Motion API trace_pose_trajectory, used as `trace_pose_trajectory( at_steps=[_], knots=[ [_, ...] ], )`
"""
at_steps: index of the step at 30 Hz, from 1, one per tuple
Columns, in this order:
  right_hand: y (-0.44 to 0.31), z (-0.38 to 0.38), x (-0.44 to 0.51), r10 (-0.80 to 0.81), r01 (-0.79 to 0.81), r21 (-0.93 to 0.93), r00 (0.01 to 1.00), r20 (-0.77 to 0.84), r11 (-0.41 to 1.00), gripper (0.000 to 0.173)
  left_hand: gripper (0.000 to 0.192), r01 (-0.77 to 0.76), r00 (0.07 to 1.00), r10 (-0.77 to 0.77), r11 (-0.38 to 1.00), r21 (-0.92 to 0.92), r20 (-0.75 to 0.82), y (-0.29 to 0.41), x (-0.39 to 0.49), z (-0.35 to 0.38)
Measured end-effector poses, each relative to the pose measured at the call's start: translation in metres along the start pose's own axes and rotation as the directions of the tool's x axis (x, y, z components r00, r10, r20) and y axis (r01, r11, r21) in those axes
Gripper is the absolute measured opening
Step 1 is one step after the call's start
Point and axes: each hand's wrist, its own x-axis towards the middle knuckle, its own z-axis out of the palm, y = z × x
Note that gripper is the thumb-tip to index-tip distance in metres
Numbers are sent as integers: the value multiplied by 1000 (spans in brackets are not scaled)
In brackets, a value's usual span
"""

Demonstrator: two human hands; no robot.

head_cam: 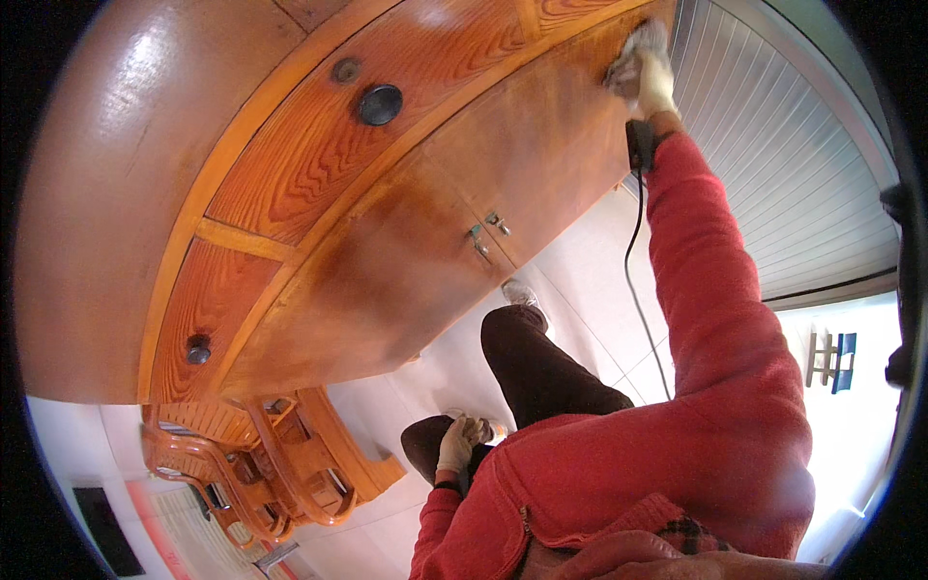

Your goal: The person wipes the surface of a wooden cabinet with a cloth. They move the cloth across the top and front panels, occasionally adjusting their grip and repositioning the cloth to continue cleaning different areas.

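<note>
My right hand [652, 83], in a white glove, presses a grey, fluffy cloth [629, 69] to the upper right of a brown wooden cabinet door [551, 138]. Its fingers are partly hidden by the cloth. A black device [639, 145] with a cable is fixed at that wrist. Low in the view, my left hand [457, 446], also gloved, rests by my bent knee with its fingers curled; whether it holds anything is hard to make out. Small metal latches [497, 222] sit where the two doors meet.
Above the doors run wood-grain drawers with round black knobs [380, 105], under a brown top [94, 217]. A grey slatted panel [790, 152] borders the cabinet on the right. A wooden armchair [312, 464] stands lower left on the tiled floor [580, 290]. The cable [631, 261] hangs beside my right arm.
</note>
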Motion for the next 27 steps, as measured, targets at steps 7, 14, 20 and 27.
trace_pose_trajectory(
  at_steps=[7,14,20,27],
  knots=[
    [160,-57,-36,580,-581,103,814,46,807,55,54,27,995,-12,987,157,-97,14,-14,23],
    [31,-42,66,185,-181,79,982,-44,980,64,43,-3,994,16,992,124,-107,11,-15,35],
    [-176,14,39,73,-81,315,997,36,946,34,41,23,988,1,988,154,-154,12,-12,45],
    [-13,-47,74,42,-43,-112,999,-9,993,40,46,40,981,2,976,216,-192,8,-16,52]
  ],
)
